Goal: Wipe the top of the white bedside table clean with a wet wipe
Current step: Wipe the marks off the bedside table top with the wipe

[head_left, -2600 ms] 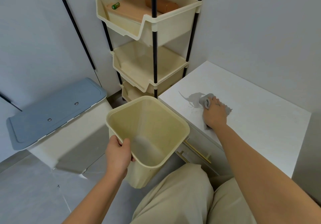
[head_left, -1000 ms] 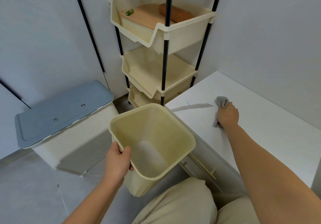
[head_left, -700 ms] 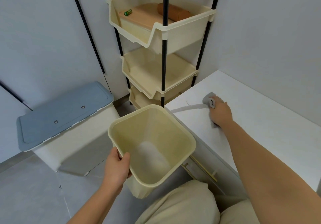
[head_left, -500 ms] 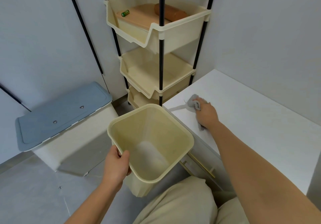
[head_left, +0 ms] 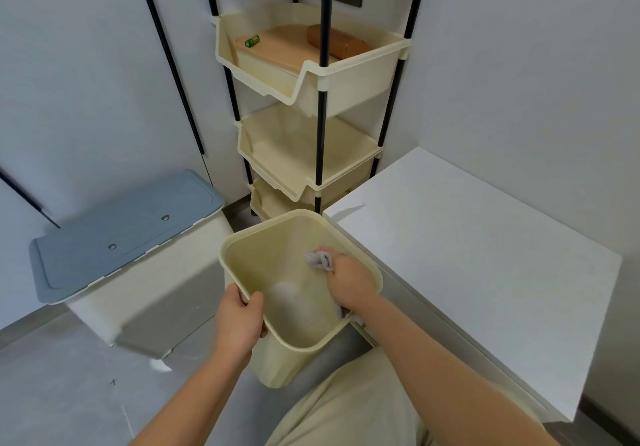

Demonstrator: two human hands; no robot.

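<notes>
The white bedside table (head_left: 467,248) fills the right side, with a faint grey streak near its far left corner. My right hand (head_left: 349,281) grips a crumpled grey wet wipe (head_left: 320,260) and hovers over the open mouth of a cream plastic bin (head_left: 242,237). The bin is tilted against the table's left edge. My left hand (head_left: 240,319) grips the bin's near rim, thumb inside. A blurred pale patch shows at the bin's bottom.
A cream three-tier rack (head_left: 311,75) on black poles stands behind the bin, its top tray holding a wooden board, a brown roll and a small green battery (head_left: 252,41). A white box with a blue-grey lid (head_left: 121,231) sits on the floor at left. My knee is below.
My right hand swept the wipe leftward across the tabletop, then off its left edge and over the bin. The grey smear has shrunk to a thin streak. My left hand kept hold of the bin.
</notes>
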